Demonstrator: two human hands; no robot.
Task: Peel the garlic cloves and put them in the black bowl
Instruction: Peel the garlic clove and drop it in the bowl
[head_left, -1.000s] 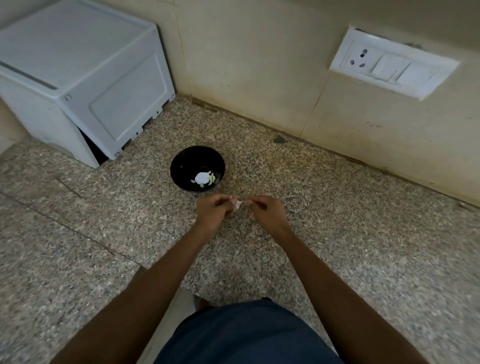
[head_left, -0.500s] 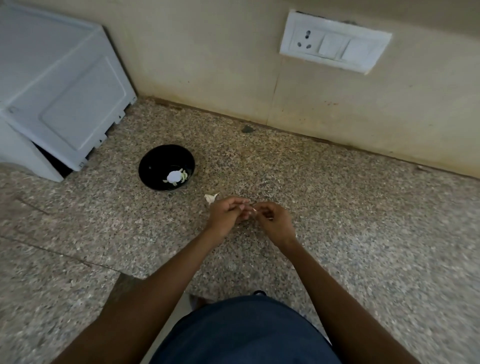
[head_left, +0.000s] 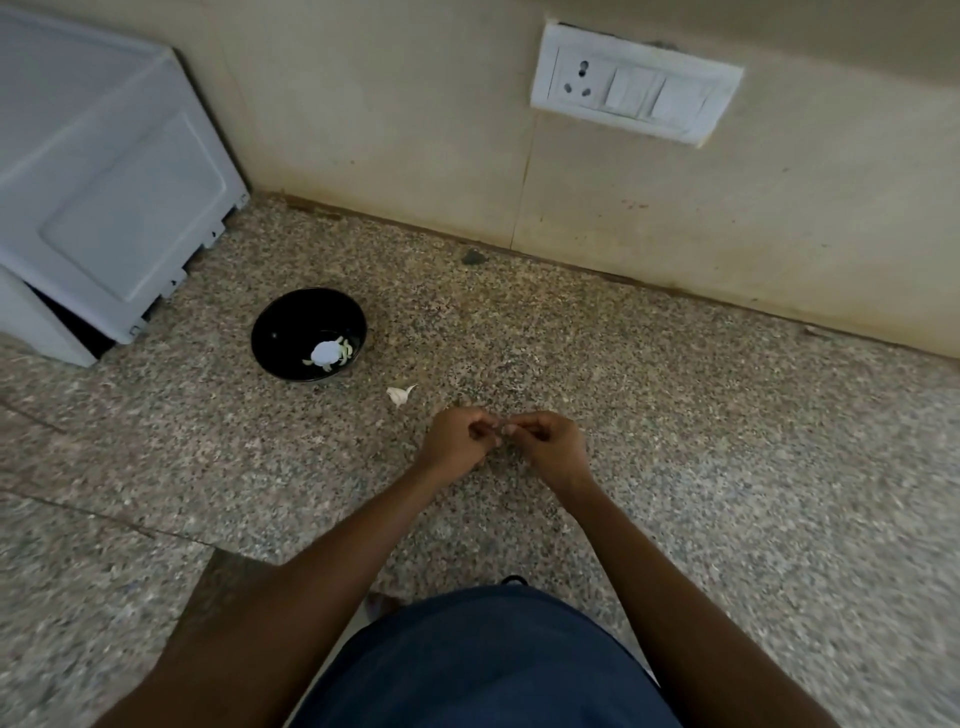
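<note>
Left hand (head_left: 457, 441) & right hand (head_left: 545, 441) meet fingertip to fingertip above the granite counter (head_left: 675, 415), fingers curled, pinching something too small to identify; garlic clove itself can't be made out. Just beyond, to the left: a white peel scrap (head_left: 401, 394) on the counter. Farther left: black bowl (head_left: 291, 332) w/ white pieces (head_left: 327, 353) inside, near a white box (head_left: 104, 208); switch plate (head_left: 636, 83) on far wall.
</note>
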